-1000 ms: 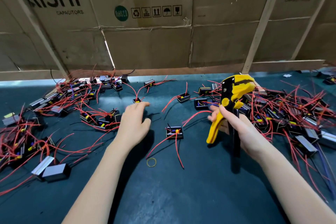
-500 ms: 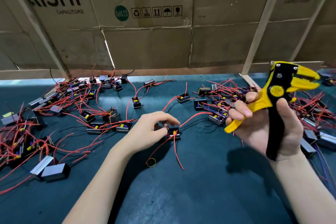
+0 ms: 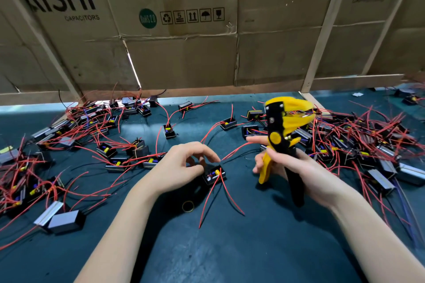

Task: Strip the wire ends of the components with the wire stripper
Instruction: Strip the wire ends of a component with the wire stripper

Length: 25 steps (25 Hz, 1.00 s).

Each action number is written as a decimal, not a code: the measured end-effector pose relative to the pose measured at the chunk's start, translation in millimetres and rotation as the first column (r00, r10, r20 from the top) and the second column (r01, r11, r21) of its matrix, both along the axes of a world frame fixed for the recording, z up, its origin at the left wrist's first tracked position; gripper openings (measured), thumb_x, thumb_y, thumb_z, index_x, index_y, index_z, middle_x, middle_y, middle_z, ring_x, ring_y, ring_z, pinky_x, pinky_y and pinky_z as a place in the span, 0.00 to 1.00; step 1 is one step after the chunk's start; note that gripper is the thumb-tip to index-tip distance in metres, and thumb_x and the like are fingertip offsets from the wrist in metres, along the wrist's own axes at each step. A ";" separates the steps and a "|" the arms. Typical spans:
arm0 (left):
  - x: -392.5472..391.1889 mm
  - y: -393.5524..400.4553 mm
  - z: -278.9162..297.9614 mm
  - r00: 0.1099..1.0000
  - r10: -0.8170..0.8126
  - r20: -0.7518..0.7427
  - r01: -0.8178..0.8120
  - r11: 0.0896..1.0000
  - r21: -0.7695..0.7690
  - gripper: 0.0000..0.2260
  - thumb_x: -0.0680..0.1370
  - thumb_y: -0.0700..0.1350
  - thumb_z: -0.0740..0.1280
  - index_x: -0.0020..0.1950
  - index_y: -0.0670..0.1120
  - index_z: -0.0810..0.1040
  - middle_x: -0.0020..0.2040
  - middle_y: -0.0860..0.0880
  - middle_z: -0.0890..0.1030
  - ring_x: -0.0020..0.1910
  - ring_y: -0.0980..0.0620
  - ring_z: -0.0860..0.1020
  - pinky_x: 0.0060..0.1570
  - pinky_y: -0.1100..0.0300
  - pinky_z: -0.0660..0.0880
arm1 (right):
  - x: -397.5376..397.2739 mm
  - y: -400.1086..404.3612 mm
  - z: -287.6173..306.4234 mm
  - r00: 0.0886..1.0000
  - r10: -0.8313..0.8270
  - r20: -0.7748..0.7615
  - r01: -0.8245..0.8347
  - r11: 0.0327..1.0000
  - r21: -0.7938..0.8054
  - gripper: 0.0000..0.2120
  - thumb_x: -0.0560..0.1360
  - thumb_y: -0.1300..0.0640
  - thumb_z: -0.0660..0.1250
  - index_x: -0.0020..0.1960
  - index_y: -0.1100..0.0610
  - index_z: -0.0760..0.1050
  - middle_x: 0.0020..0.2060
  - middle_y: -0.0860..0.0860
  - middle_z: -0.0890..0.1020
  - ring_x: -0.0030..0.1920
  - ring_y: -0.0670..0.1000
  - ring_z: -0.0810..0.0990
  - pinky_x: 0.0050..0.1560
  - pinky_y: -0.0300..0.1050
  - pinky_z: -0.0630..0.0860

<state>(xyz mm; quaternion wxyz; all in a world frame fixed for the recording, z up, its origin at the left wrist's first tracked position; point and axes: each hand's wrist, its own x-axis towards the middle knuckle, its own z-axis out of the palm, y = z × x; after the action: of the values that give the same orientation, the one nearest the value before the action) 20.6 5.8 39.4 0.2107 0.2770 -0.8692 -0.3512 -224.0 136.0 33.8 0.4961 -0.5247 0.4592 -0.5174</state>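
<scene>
A small black component point(image 3: 214, 174) with red wires lies on the dark green mat in the middle. My left hand point(image 3: 181, 165) pinches its left edge with thumb and curled fingers. The component's red wires point(image 3: 210, 197) trail toward me. To its right, my right hand point(image 3: 292, 167) grips the handles of a yellow and black wire stripper point(image 3: 281, 133), held upright with its jaws pointing right, above the mat. Stripper and component are apart.
Heaps of black components with red wires lie at the left point(image 3: 57, 145) and right point(image 3: 368, 145). A yellow rubber band point(image 3: 188, 206) sits near the component. Two grey blocks point(image 3: 62, 220) lie front left. Cardboard boxes point(image 3: 184, 53) wall off the back.
My right hand swung the wire stripper back left and lower, toward the middle. My left hand stayed on the central component, now pinching it.
</scene>
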 end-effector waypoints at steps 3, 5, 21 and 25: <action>0.5 2.0 -1.4 0.995 -0.100 0.026 0.098 0.994 0.050 0.14 0.72 0.37 0.72 0.53 0.53 0.83 0.49 0.57 0.82 0.50 0.53 0.79 0.52 0.50 0.76 | 8.3 0.5 -0.9 0.998 -0.021 -0.053 0.024 0.998 0.058 0.21 0.74 0.45 0.65 0.66 0.46 0.76 0.44 0.55 0.80 0.49 0.56 0.81 0.57 0.52 0.75; -1.2 1.6 -4.0 0.993 -0.110 0.034 0.108 0.993 0.047 0.11 0.72 0.39 0.75 0.51 0.53 0.84 0.44 0.56 0.81 0.46 0.53 0.79 0.49 0.51 0.77 | 11.8 0.2 0.4 0.995 -0.028 -0.092 0.035 0.996 0.078 0.21 0.74 0.44 0.66 0.64 0.50 0.77 0.44 0.56 0.81 0.48 0.55 0.81 0.54 0.51 0.75; -13.3 -1.0 -19.9 0.990 -0.095 -0.105 0.113 0.977 0.181 0.04 0.77 0.44 0.72 0.42 0.47 0.81 0.39 0.51 0.82 0.39 0.57 0.78 0.45 0.64 0.74 | -1.5 -10.8 -24.1 -0.136 -0.568 -0.812 0.381 0.726 -0.572 0.22 0.62 0.44 0.77 0.45 0.58 0.76 0.39 0.55 0.80 0.43 0.60 0.78 0.44 0.52 0.67; -19.2 4.0 -20.2 0.982 -0.164 -0.091 0.181 0.956 0.230 0.05 0.79 0.43 0.68 0.44 0.45 0.79 0.39 0.52 0.80 0.40 0.56 0.76 0.45 0.63 0.72 | -1.0 -15.5 -24.8 -0.261 -0.560 -0.786 0.384 0.687 -0.617 0.25 0.59 0.47 0.78 0.47 0.61 0.76 0.40 0.58 0.79 0.44 0.61 0.77 0.45 0.53 0.68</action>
<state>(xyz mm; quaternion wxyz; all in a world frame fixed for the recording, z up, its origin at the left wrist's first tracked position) 1.4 9.7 19.2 0.1756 0.2108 -0.8337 -0.4792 -225.0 120.5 9.0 -0.2530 -0.5275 0.7924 -0.1731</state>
